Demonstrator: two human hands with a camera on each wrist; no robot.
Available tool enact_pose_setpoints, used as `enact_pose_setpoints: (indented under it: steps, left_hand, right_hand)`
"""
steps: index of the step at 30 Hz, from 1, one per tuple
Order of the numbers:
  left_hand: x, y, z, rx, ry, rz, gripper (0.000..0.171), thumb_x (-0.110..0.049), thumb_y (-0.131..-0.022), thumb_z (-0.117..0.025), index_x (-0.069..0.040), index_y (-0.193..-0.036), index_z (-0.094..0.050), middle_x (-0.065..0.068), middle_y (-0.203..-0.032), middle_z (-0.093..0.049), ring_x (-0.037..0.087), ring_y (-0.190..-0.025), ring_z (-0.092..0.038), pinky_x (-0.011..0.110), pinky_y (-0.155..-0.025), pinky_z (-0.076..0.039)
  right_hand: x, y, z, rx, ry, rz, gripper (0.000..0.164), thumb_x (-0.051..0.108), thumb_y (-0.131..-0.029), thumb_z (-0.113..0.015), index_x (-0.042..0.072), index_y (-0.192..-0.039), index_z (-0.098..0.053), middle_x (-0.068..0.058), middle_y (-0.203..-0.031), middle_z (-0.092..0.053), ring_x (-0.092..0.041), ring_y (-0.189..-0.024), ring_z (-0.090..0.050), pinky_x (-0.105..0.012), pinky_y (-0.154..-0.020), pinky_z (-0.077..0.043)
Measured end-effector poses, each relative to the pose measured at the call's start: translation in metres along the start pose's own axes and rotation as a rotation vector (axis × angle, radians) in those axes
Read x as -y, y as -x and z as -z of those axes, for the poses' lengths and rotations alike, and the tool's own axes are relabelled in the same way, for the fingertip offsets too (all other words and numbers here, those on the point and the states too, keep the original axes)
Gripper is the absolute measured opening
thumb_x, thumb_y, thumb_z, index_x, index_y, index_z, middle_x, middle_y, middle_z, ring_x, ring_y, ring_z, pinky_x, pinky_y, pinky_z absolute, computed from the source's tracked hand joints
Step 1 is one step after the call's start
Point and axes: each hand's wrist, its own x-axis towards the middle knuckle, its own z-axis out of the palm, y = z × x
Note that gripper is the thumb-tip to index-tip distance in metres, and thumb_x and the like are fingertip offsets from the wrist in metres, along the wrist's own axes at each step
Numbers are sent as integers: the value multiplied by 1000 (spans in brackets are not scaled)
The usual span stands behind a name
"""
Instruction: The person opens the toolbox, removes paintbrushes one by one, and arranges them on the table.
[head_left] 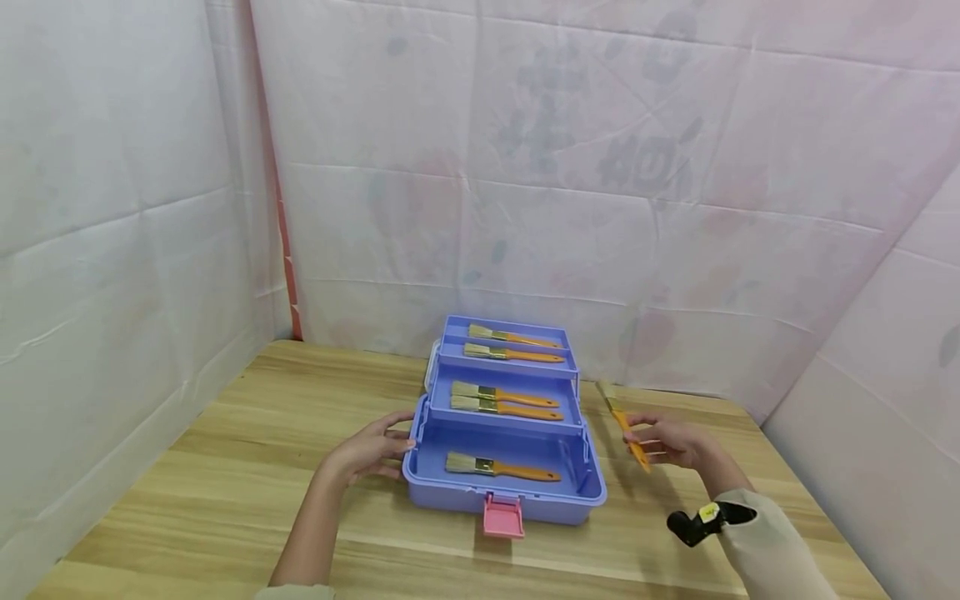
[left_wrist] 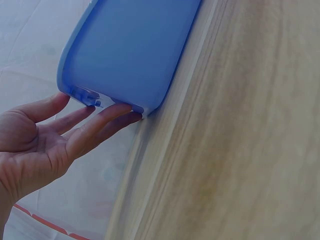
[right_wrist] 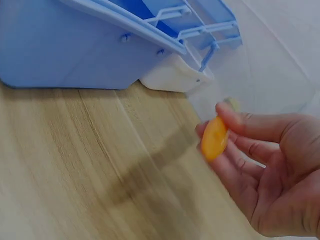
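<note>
A blue-purple toolbox [head_left: 506, 503] stands with its stepped trays raised and a pink latch [head_left: 503, 518] hanging at the front. My left hand [head_left: 372, 450] touches its left end, the thumb at the rim and nearly straight fingers against the side wall; the left wrist view shows this hand [left_wrist: 57, 135] close up. To the right of the box, my right hand [head_left: 667, 440] pinches a paintbrush [head_left: 636, 451] by its orange handle, bristles pointing away. In the right wrist view the handle end [right_wrist: 215, 139] is held between thumb and fingers, off the table.
Two brushes lie in the top tray [head_left: 454, 353], two in the middle tray [head_left: 442, 417], and one brush [head_left: 525, 472] in the bottom compartment. The wooden table [head_left: 247, 483] is bordered by pale cloth walls [head_left: 375, 250] at the back and sides.
</note>
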Motion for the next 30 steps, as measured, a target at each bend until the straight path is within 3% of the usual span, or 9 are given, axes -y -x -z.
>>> enact_pose_setpoints:
  steps: [5, 8, 19, 30]
  left_hand:
    - [0, -1, 0, 7, 9, 3, 56, -5, -93, -51, 1, -141, -23, 36, -132, -34, 42, -105, -52, 49, -74, -50]
    - [-1, -1, 0, 15, 16, 4, 56, -3, -93, -50, 2, -141, -22, 37, -132, -33, 42, -105, -52, 49, -74, -50]
    - [-2, -1, -1, 13, 18, 11, 57, -3, -92, -51, 2, -141, -22, 37, -132, -34, 41, -105, -53, 48, -73, -51]
    - [-1, -2, -1, 7, 23, 15, 57, -3, -92, -51, 2, -141, -22, 37, -132, -34, 40, -104, -53, 48, -73, -51]
  right_hand:
    - [-12, -7, 2, 73, -169, 10, 21, 6, -95, -48, 1, -114, -43, -6, -91, -64, -17, -82, -63, -28, -68, -52]
    - [-19, -11, 0, 80, -192, 6, 16, 5, -95, -48, 3, -111, -46, -6, -90, -65, -14, -77, -63, -25, -65, -52]
    - [-33, -26, -17, -62, -96, -50, 27, 6, -89, -57, -2, -112, -46, 0, -76, -60, -10, -66, -59, -23, -59, -51]
    - [-31, -27, -31, -187, -5, -100, 33, 7, -84, -64, -5, -110, -48, -1, -76, -60, -13, -66, -59, -27, -60, -52]
